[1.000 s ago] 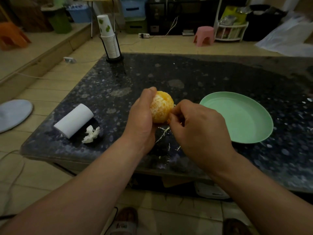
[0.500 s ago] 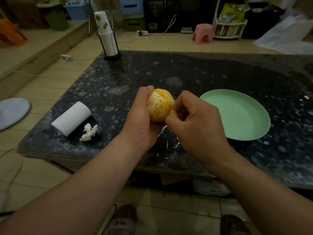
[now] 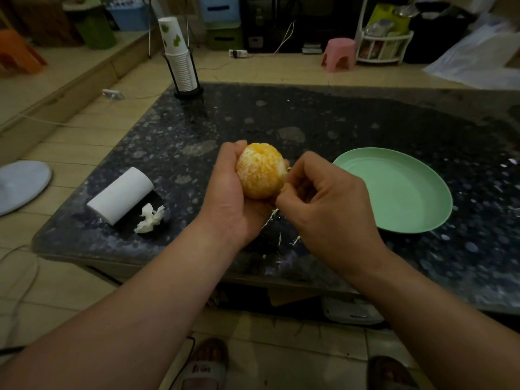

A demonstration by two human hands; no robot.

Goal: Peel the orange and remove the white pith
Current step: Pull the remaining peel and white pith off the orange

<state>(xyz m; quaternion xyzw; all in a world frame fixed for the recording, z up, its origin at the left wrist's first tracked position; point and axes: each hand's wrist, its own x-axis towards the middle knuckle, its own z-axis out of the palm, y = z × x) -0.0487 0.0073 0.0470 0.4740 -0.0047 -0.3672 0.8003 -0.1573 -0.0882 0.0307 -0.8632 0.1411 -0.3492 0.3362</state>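
Near the table's [image 3: 365, 122] front edge, left hand [image 3: 228, 198] grips the orange [image 3: 260, 170].

orange [image 3: 260, 170]: peel fully off, thin white pith webbing patchy over the segments, top dimple facing up. Gripped in left hand [image 3: 233, 198] above the tabletop [image 3: 309, 122]; right hand [image 3: 326, 204] pinches at its right edge. Loose pith strands [image 3: 271, 216] on the tabletop just below.

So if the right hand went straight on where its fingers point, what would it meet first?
The orange: the right hand points left and seems to pinch at its right side, so they touch; the left hand grips it from beyond.
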